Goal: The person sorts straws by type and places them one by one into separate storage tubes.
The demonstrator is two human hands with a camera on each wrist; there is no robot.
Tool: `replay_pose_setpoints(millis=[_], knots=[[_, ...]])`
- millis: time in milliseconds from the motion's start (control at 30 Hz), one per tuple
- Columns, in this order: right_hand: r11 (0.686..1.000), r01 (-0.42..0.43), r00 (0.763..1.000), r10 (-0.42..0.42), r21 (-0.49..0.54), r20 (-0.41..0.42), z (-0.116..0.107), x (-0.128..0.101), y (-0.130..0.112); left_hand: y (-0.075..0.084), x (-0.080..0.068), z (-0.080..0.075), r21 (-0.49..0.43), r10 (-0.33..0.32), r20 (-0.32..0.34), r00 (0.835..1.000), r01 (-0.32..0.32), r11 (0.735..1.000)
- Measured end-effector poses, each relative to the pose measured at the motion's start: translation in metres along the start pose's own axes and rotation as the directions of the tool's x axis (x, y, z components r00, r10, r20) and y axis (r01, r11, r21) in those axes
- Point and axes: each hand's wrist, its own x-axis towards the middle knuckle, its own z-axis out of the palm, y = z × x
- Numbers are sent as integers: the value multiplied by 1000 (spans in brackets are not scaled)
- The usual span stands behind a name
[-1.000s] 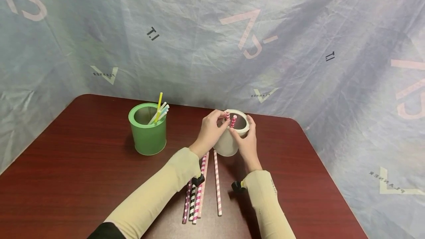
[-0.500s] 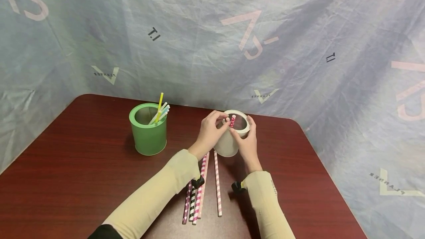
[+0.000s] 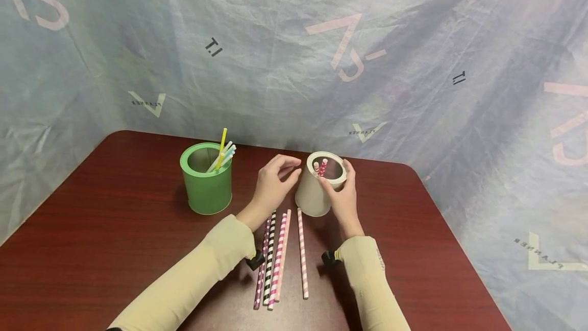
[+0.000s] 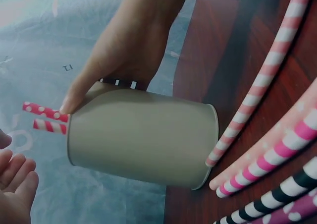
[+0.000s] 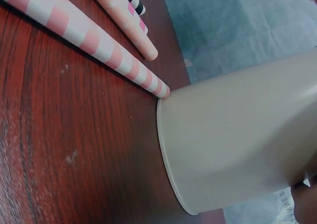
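My right hand (image 3: 343, 202) holds the beige can (image 3: 311, 199) at its rim, thumb on the near side and fingers round the right. Inside stand two paper straws, one red with white dots (image 4: 45, 112) and one red-and-white striped (image 4: 50, 127), their tops poking above the rim. To the left of the can my left hand (image 3: 271, 184) hovers with relaxed fingers and nothing in them. On the table below lie more paper straws: pink-striped (image 3: 302, 254), plain peach (image 3: 284, 254), magenta-striped (image 3: 277, 267), black-striped (image 3: 269, 262) and purple dotted (image 3: 260, 280).
A green can (image 3: 207, 192) with yellow, white and pale blue straws (image 3: 223, 156) leaning in it stands at the left. The dark red wooden table (image 3: 115, 218) ends at a grey printed cloth (image 3: 257, 75) hung behind it.
My left hand has let go of the red-striped straw, which has dropped into the beige can, and has drawn back to the left. The right hand keeps its hold on the can.
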Motion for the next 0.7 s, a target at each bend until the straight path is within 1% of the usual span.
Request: replay_pose_setpoints(millis=[133, 300, 400, 500, 600, 700], knots=[[1000, 2, 1000, -2, 9, -5, 0, 1, -1, 2, -5, -11, -10, -46, 3, 999, 46, 999], [1000, -7, 1000, 7, -2, -4, 0, 0, -1, 6, -13, -20, -5, -92, 10, 996, 93, 996], [1000, -14, 1000, 13, -14, -5, 0, 0, -1, 7, -17, -23, 19, -120, 14, 993, 119, 993], [1000, -16, 1000, 16, -22, -9, 0, -1, -1, 5, -21, -25, 71, -150, 23, 988, 148, 986], [999, -18, 1000, 18, -26, -12, 0, 0, -1, 3, -24, -28, 139, -215, 42, 976, 207, 968], [999, -19, 1000, 18, -28, -13, 0, 0, 0, 0, -27, -32, 207, -298, 68, 952, 278, 938]])
